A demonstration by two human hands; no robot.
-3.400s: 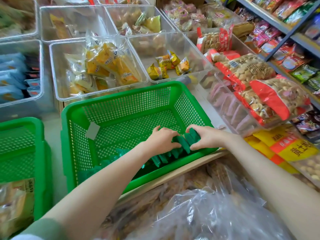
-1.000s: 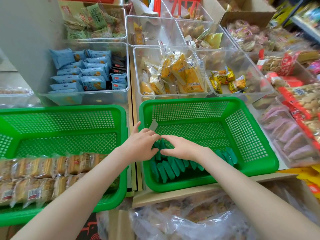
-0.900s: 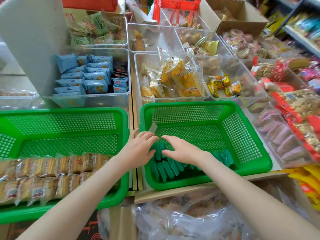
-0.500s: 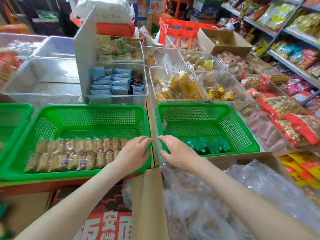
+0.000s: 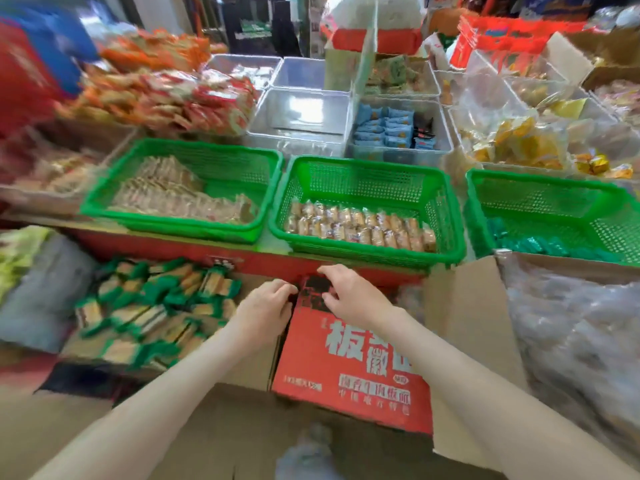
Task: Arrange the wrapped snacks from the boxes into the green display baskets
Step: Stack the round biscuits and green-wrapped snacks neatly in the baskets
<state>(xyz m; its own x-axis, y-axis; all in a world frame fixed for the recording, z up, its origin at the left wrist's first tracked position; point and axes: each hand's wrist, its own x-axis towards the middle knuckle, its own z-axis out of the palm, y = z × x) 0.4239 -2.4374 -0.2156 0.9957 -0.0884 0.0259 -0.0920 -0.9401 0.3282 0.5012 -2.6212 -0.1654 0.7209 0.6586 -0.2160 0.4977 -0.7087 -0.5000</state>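
Shop counter space before the clear bins (image 5: 304,116) is filled by three green baskets (image 5: 104,188), with biscuits (image 5: 360,226) rowed along the near wall of the middle basket (image 5: 363,254) and green packs (image 5: 526,242) along that of the right basket (image 5: 554,178), presumably so rows can be built backwards. Close together at the far end of a red box flap (image 5: 346,375) are held the left hand (image 5: 266,306) and the right hand (image 5: 349,296), fingers loosely bent and snack-free, though a pinch on the flap cannot be told through the blur. The flap is judged to be in the way of the green-ended snacks (image 5: 156,306) heaped in the open box just beside it.

Your left hand (image 5: 263,308) and right hand (image 5: 351,297) hover loose-fingered over the red box (image 5: 346,375). Three green baskets (image 5: 367,163) sit beyond; view blurred.
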